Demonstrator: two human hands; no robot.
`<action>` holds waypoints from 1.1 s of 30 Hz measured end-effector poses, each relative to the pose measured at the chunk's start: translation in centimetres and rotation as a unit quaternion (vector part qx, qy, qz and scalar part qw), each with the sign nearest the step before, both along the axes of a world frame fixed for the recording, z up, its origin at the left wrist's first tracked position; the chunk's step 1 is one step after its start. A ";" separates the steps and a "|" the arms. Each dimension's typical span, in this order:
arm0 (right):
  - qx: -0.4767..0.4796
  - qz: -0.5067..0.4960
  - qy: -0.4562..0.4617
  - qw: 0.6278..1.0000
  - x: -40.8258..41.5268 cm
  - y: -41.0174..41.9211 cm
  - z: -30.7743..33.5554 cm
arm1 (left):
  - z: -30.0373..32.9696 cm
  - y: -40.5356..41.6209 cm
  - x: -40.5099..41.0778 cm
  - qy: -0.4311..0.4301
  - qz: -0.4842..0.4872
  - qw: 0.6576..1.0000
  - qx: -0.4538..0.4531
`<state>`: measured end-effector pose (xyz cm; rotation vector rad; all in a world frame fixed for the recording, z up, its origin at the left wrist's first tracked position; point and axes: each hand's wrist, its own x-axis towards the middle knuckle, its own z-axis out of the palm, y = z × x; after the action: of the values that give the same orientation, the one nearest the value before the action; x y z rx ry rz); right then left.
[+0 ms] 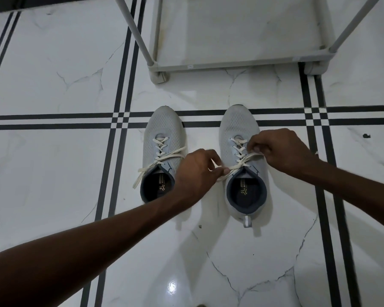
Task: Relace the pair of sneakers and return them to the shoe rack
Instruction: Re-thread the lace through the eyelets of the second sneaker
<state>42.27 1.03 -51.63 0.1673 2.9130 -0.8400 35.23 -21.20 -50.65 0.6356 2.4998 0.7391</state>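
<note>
Two light grey sneakers stand side by side on the floor, toes pointing away from me. The left sneaker is laced, and its white lace ends lie loose across its opening. On the right sneaker, my left hand pinches one end of the white lace at the shoe's left side. My right hand pinches the other end near the top eyelets. The lace crosses between both hands. My left forearm hides the left sneaker's heel.
A grey shoe rack stands just beyond the sneakers, its bottom shelf bare and its two front legs slanting up. The floor is white marble tile with black stripe borders. A small dark speck lies at the right.
</note>
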 end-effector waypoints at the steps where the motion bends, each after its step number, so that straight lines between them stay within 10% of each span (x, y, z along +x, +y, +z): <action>1: -0.007 -0.004 -0.003 1.000 -0.1 0.1 0.1 | 0.0 0.0 0.2 -0.002 0.028 1.000 0.003; 33: -0.100 0.005 -0.060 0.993 -0.3 -0.5 1.0 | 2.3 3.8 -1.1 -0.040 -0.152 0.985 -0.079</action>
<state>42.00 0.50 -50.67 0.1802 2.6971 -1.0742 34.17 -17.35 -48.35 0.8839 2.2888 0.4407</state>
